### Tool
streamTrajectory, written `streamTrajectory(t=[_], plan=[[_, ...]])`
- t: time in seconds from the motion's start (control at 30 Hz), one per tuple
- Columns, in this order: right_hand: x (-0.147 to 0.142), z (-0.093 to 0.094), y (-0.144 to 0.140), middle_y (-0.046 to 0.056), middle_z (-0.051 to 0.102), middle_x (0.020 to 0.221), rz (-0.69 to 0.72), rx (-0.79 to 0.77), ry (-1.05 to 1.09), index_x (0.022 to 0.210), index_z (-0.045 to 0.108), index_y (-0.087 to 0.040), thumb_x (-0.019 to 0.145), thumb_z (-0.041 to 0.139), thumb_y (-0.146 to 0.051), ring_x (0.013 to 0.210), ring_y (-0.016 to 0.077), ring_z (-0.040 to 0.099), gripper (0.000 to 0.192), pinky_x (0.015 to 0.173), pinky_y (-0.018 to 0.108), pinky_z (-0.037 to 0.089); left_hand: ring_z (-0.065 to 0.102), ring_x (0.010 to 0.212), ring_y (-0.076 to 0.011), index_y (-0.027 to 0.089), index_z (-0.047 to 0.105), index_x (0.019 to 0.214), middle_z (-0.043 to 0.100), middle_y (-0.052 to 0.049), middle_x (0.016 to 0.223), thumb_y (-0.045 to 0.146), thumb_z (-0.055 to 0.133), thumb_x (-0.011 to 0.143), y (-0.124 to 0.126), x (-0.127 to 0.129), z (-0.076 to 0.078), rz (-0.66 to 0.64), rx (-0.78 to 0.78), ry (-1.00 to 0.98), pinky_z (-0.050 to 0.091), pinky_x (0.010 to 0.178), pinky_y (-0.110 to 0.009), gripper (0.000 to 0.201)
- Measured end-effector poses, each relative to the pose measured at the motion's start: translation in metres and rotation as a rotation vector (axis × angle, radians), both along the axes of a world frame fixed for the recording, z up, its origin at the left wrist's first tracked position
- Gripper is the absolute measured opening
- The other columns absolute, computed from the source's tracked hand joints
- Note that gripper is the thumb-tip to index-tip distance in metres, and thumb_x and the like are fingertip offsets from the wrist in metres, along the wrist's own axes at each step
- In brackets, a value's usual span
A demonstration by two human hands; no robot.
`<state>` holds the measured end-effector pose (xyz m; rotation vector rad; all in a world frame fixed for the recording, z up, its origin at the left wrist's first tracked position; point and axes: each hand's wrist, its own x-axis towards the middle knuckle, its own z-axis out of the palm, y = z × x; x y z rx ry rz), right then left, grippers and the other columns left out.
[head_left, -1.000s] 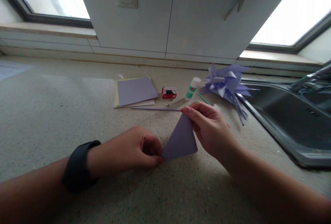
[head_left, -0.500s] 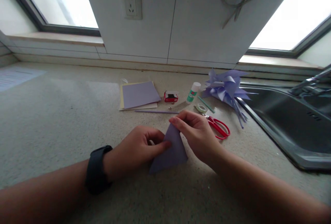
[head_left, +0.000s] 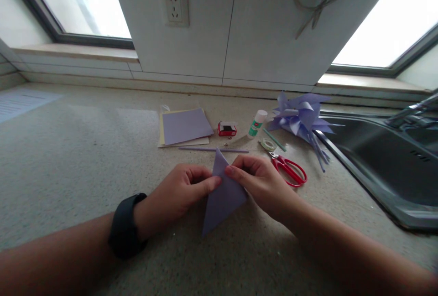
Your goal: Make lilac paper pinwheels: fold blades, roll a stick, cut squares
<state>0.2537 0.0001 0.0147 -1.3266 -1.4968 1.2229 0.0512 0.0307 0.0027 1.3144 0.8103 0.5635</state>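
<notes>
Now my right hand has left the tip of the folded purple paper, mid-frame, pinching its side opposite my similarly pinching left hand, so folding seems unfinished.

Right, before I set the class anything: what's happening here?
A person's left hand and right hand both pinch a triangular piece of light purple paper, one corner pointing away from the person. Beyond it, on the speckled counter, lie a thin purple stick and a small red box. Red-handled metal scissors lie near the right hand.
</notes>
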Motion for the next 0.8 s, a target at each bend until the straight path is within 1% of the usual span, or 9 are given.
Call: streamTrajectory(t=[0.1,0.2,0.3,0.37,0.43,0.53,0.67,0.8], plan=[[-0.0024,0.0025,-0.0013,-0.004,0.046,0.06,0.058,-0.076,-0.009,0.071,0.059,-0.018,0.088,0.064,-0.047,0.053,0.01,0.038,0.034,0.045,0.023,0.025,0.06,0.073,-0.0127,0.018,0.075,0.088,0.069,0.0,0.08,0.041,0.072,0.087,0.0012,0.0018,0.0023,0.057,-0.02,-0.079,0.046,0.069,-0.024,0.023],[-0.0033,0.003,-0.0012,-0.004,0.045,0.059,0.102,-0.121,-0.063,0.072,0.06,-0.018,0.088,0.063,-0.049,0.052,0.01,0.037,0.035,0.044,0.023,0.024,0.06,0.072,-0.0114,0.016,0.075,0.081,0.068,0.001,0.077,0.037,0.075,0.085,0.0017,0.0031,0.0033,0.13,-0.038,-0.134,0.047,0.067,-0.022,0.021],[-0.0025,0.0034,-0.0002,-0.004,0.044,0.059,0.131,-0.155,-0.101,0.072,0.06,-0.018,0.089,0.062,-0.052,0.051,0.0095,0.035,0.038,0.044,0.024,0.021,0.059,0.068,-0.0105,0.017,0.073,0.077,0.067,0.001,0.074,0.035,0.077,0.083,0.0014,0.0037,0.0016,0.222,-0.107,-0.217,0.049,0.066,-0.022,0.019],[-0.0018,0.0045,-0.0001,-0.004,0.044,0.059,0.143,-0.161,-0.112,0.071,0.059,-0.018,0.09,0.061,-0.05,0.051,0.0089,0.034,0.037,0.044,0.024,0.02,0.059,0.068,-0.0104,0.017,0.073,0.077,0.067,0.001,0.074,0.033,0.079,0.082,0.0009,0.0041,0.0003,0.284,-0.131,-0.264,0.051,0.067,-0.022,0.018],[-0.0014,0.0058,-0.0003,-0.005,0.044,0.059,0.146,-0.143,-0.124,0.07,0.057,-0.018,0.091,0.06,-0.046,0.052,0.0086,0.035,0.035,0.044,0.023,0.021,0.059,0.068,-0.0101,0.016,0.074,0.078,0.068,0.0,0.075,0.031,0.079,0.08,0.0002,0.0044,-0.0002,0.327,-0.122,-0.285,0.051,0.067,-0.021,0.016],[-0.0002,0.0066,0.0,-0.004,0.047,0.059,0.149,-0.139,-0.136,0.071,0.058,-0.017,0.092,0.06,-0.045,0.052,0.0086,0.038,0.034,0.045,0.023,0.024,0.059,0.067,-0.0094,0.015,0.075,0.077,0.068,0.0,0.074,0.029,0.079,0.081,-0.0004,0.0045,0.0008,0.344,-0.127,-0.295,0.051,0.065,-0.02,0.015],[0.0037,0.0053,0.0018,0.0,0.059,0.063,0.186,-0.216,-0.115,0.074,0.06,-0.017,0.092,0.06,-0.042,0.055,0.0101,0.048,0.031,0.048,0.022,0.031,0.056,0.062,-0.008,0.015,0.073,0.074,0.065,0.002,0.069,0.027,0.079,0.08,0.0006,0.0046,0.003,0.398,-0.156,-0.324,0.049,0.059,-0.018,0.015],[0.0063,0.0044,0.0013,-0.001,0.059,0.062,0.188,-0.197,-0.121,0.071,0.057,-0.018,0.093,0.059,-0.04,0.053,0.0092,0.047,0.031,0.046,0.022,0.031,0.058,0.064,-0.0083,0.014,0.074,0.075,0.067,0.001,0.071,0.026,0.08,0.079,0.0029,0.0056,0.0022,0.407,-0.152,-0.328,0.05,0.061,-0.018,0.014]])
